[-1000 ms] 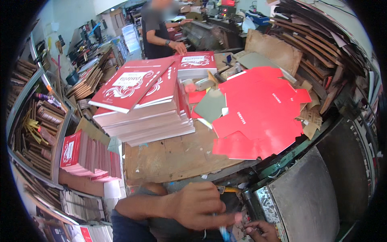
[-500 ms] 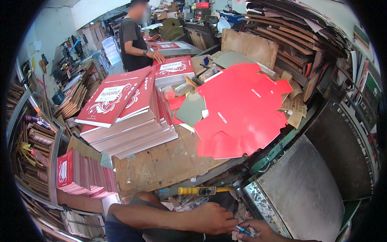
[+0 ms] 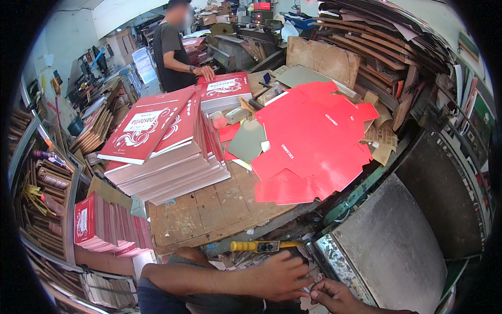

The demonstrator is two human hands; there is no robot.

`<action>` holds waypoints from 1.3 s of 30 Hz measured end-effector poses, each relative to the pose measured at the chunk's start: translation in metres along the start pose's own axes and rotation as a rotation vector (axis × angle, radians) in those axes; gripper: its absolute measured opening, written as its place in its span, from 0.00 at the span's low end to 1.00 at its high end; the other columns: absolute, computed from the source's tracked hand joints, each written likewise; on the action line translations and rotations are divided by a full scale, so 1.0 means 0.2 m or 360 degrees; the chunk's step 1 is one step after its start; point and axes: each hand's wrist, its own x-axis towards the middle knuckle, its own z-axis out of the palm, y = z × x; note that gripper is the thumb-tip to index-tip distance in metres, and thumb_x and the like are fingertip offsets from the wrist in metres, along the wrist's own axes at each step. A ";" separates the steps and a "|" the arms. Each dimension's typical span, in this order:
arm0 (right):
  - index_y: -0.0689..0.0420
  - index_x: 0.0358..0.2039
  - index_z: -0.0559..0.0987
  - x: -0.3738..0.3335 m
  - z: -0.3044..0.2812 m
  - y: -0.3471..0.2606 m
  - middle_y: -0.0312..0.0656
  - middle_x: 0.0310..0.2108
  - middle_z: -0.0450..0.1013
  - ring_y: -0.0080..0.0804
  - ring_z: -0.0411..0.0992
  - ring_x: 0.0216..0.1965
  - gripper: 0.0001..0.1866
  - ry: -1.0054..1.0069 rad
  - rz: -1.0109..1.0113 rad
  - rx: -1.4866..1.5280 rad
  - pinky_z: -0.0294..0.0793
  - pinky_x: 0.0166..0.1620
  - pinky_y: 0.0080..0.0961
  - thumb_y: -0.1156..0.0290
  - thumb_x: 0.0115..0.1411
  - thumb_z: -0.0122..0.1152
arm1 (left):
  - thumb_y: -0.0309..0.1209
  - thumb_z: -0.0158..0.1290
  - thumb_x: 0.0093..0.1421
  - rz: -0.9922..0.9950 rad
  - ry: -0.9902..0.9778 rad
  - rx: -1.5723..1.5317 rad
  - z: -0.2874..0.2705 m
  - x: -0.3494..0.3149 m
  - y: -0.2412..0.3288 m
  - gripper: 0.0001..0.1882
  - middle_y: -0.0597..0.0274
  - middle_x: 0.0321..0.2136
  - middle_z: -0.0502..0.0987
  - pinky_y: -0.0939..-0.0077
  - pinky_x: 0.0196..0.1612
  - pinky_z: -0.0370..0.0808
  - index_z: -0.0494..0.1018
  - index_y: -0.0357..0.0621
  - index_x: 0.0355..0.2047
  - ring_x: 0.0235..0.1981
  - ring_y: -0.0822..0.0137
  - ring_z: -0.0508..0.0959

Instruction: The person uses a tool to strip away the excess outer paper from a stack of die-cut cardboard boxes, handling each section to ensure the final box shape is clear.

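My left hand (image 3: 277, 276) is over my lap at the lower edge, back upward, its fingers bent and closed together. Its fingertips meet those of my right hand (image 3: 334, 294), whose thumb and fingers are pinched. Between them a small, thin whitish thing (image 3: 307, 289) shows, too little of it to name. Just beyond my left hand lies a tool with a yellow handle (image 3: 244, 246). My left forearm (image 3: 188, 282) rests across my leg.
The worn wooden table (image 3: 193, 220) ahead bears a tall stack of red-covered books (image 3: 167, 178) and flat red die-cut card sheets (image 3: 314, 141). A metal machine panel (image 3: 392, 246) stands at right, more red books (image 3: 107, 225) low at left. A person (image 3: 175, 52) stands beyond the table.
My hands have shifted slightly; the blue thing between my fingers no longer shows, and a whitish bit does. The person across has turned, one hand on the far red stack; the tilted grey panel there has changed.
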 end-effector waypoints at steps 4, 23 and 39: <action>0.60 0.34 0.76 0.01 0.00 0.00 0.34 0.26 0.72 0.17 0.70 0.30 0.10 0.0127 -0.0270 -0.0509 0.72 0.34 0.19 0.66 0.66 0.55 | 0.47 0.56 0.57 -0.0449 0.0187 -0.0317 -0.11 0.08 -0.35 0.24 0.58 0.34 0.72 0.60 0.40 0.69 0.73 0.45 0.48 0.38 0.57 0.73; 0.58 0.29 0.77 0.04 0.04 0.04 0.44 0.23 0.72 0.41 0.73 0.25 0.09 0.0168 -0.0719 -0.0958 0.72 0.29 0.34 0.66 0.59 0.60 | 0.57 0.69 0.37 -0.2306 0.0459 0.0325 0.22 0.44 -1.54 0.49 0.51 0.46 0.74 0.47 0.51 0.67 0.62 0.36 0.51 0.50 0.53 0.74; 0.57 0.30 0.77 0.06 0.04 0.03 0.46 0.23 0.72 0.43 0.73 0.26 0.09 0.0121 -0.0696 -0.0989 0.72 0.30 0.36 0.65 0.59 0.61 | 0.38 0.61 0.51 -0.2149 0.1064 0.0237 0.16 0.44 -1.53 0.10 0.62 0.44 0.77 0.42 0.50 0.63 0.78 0.53 0.33 0.52 0.57 0.70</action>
